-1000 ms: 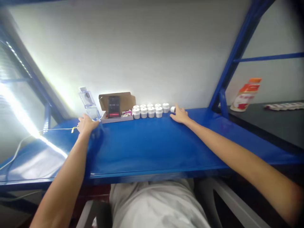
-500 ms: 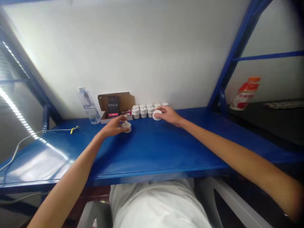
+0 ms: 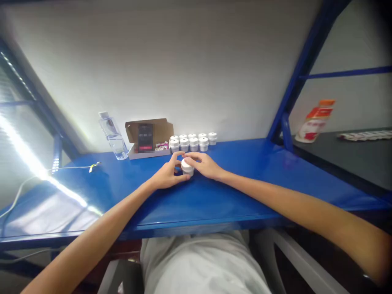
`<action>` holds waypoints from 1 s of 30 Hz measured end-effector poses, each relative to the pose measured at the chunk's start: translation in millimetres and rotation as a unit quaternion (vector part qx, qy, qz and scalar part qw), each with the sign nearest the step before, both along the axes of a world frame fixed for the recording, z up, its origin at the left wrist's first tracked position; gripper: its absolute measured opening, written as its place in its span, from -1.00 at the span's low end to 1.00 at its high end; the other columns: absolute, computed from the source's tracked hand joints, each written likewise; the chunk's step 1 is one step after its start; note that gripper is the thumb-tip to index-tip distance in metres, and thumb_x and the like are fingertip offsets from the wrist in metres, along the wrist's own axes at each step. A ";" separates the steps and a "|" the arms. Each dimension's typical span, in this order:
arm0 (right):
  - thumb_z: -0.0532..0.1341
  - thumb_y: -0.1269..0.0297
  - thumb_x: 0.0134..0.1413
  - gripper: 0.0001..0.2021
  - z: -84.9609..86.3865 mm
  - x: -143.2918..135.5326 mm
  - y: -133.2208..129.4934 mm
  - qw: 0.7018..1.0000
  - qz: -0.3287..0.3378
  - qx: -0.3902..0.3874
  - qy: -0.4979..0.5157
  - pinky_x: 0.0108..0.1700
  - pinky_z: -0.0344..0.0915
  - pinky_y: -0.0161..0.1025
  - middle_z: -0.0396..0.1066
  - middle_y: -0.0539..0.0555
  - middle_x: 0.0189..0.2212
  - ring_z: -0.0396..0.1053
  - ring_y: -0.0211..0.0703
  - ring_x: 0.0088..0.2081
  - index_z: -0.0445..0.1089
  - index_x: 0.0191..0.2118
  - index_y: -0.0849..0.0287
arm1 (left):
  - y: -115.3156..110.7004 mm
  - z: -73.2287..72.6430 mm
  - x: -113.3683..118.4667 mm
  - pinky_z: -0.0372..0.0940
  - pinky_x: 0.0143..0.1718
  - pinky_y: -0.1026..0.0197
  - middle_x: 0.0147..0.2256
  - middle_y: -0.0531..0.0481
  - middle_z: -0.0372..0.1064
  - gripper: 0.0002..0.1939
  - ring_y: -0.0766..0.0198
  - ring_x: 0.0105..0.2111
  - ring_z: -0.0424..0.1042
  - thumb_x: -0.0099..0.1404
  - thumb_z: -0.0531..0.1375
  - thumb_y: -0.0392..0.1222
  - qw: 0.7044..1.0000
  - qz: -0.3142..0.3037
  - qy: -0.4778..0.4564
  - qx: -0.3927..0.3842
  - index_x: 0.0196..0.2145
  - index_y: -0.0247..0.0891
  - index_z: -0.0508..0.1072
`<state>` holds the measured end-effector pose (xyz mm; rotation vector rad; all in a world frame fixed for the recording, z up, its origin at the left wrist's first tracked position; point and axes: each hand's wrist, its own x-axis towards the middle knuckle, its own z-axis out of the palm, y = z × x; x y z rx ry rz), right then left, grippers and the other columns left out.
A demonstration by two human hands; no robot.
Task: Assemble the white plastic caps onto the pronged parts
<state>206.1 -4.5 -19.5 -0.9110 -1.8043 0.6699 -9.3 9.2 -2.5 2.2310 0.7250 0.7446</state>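
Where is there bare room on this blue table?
Right of the jar rows, between the wall and the right forearm; also from the left hand and right hand to the table's near edge. Crowded: left along the wall, by bottle, open box and those rows; mid-table, around the jar both hands hold.

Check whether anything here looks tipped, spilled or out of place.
Nothing looks spilled. The clear bottle at left and the orange-capped bottle at right both appear to lean outward, but that may be wide-angle lens distortion. The lined-up white jars stand upright, the rightmost with none in front.
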 end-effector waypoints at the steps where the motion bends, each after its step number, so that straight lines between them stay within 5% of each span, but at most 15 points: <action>1: 0.20 -0.01 0.31 -0.62 2.0 0.2 -1.9 1.000 0.000 0.007 -0.002 0.09 0.37 -0.10 0.58 0.11 -0.01 0.50 -0.01 0.00 0.55 0.01 0.14 | 0.3 -0.8 0.7 0.35 -0.09 0.12 -0.07 -0.14 0.54 -0.16 0.15 -0.14 0.52 0.18 0.41 -0.01 1.000 0.008 -0.005 -0.003 0.29 -0.15 0.11; 4: 0.20 -0.01 0.30 -0.65 8.8 0.7 -8.2 0.999 -0.004 0.034 -0.030 -0.01 0.41 -0.13 0.60 0.08 -0.10 0.52 -0.03 -0.09 0.57 -0.06 0.13 | 1.1 -1.9 2.5 0.34 -0.07 0.09 -0.12 -0.10 0.55 -0.19 0.15 -0.16 0.52 0.16 0.42 0.00 0.999 0.028 -0.021 -0.012 0.24 -0.15 0.14; 8: 0.41 0.01 0.05 -0.66 15.6 4.0 -10.2 0.998 -0.030 0.041 -0.046 -0.10 0.45 -0.12 0.60 0.09 -0.17 0.52 0.01 -0.15 0.60 -0.13 0.12 | 1.7 1.9 2.1 0.34 -0.09 0.10 -0.18 -0.05 0.52 -0.26 0.16 -0.16 0.53 0.12 0.45 -0.05 0.996 0.034 -0.073 -0.032 0.13 -0.16 0.17; 14: 0.45 0.08 0.00 -0.57 18.9 12.3 -7.3 0.993 0.091 -0.064 0.049 0.06 0.48 -0.01 0.59 0.10 -0.08 0.56 0.04 -0.06 0.51 -0.02 0.11 | -1.1 12.2 0.8 0.38 -0.25 0.18 -0.18 0.01 0.46 -0.33 0.26 -0.32 0.52 0.03 0.50 -0.04 0.971 0.052 -0.165 -0.167 0.00 -0.18 0.29; 18: 0.46 0.15 -0.03 -0.55 21.7 15.6 -14.7 0.995 0.093 0.024 0.001 0.17 0.43 0.05 0.54 0.10 -0.01 0.52 0.06 0.03 0.47 0.02 0.07 | 0.2 14.4 -0.4 0.25 -0.40 0.28 -0.33 -0.05 0.49 -0.54 0.28 -0.37 0.48 0.11 0.45 0.09 0.962 0.048 -0.161 -0.214 -0.21 -0.30 0.48; 22: 0.45 0.14 0.02 -0.60 21.0 13.2 -22.2 0.990 0.055 0.117 -0.054 0.24 0.35 0.07 0.53 0.12 0.04 0.46 0.11 0.11 0.50 0.00 0.04 | 0.0 15.0 -2.6 0.21 -0.47 0.26 -0.42 -0.08 0.50 -0.47 0.28 -0.47 0.46 0.25 0.31 0.26 0.952 0.037 -0.135 -0.273 -0.22 -0.35 0.54; 27: 0.21 -0.25 0.21 -0.52 10.3 3.3 -17.7 0.990 0.034 -0.129 0.035 -0.40 0.51 -0.12 0.53 0.07 -0.50 0.52 -0.05 -0.48 0.47 -0.22 0.13 | -4.5 15.6 -0.8 0.37 -0.18 0.19 -0.25 -0.08 0.55 -0.49 0.18 -0.23 0.52 0.05 0.50 0.05 0.975 0.025 -0.154 -0.160 -0.14 -0.30 0.53; 30: 0.14 -0.33 0.22 -0.45 7.9 0.4 -13.7 0.967 0.057 -0.234 0.079 -0.49 0.47 -0.12 0.50 0.09 -0.51 0.50 -0.03 -0.50 0.44 -0.25 0.15 | -5.9 14.7 2.1 0.38 -0.12 0.14 -0.22 -0.07 0.54 -0.44 0.13 -0.19 0.53 -0.04 0.54 -0.02 0.979 0.019 -0.158 -0.131 -0.14 -0.28 0.49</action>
